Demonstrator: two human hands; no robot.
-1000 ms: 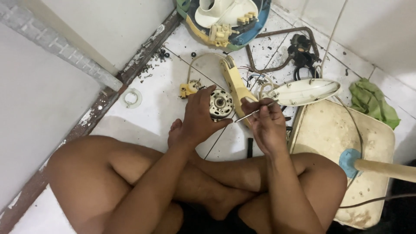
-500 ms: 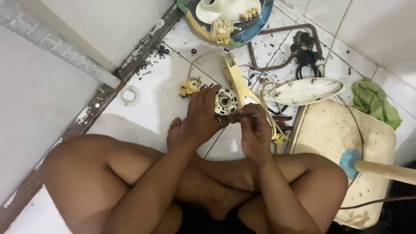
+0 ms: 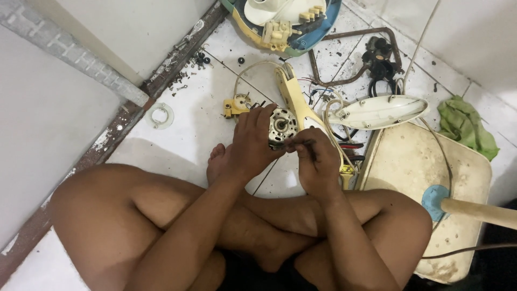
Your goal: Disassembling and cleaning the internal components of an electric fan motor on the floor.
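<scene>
Left hand (image 3: 253, 143) grips motor (image 3: 282, 126) shaft-up for access; right hand (image 3: 318, 161) pinches thin dark tool (image 3: 299, 143) at its side.

**Right hand drawn in against the motor**

A second ago the right hand (image 3: 316, 161) sat out to the right of the small round motor (image 3: 282, 125), a thin tool stretched between them. Since then it has moved left and closed up, fingertips now pinching a dark slender tool (image 3: 299, 143) right at the motor's lower edge. The left hand (image 3: 253, 141) has curled tighter round the motor.
</scene>
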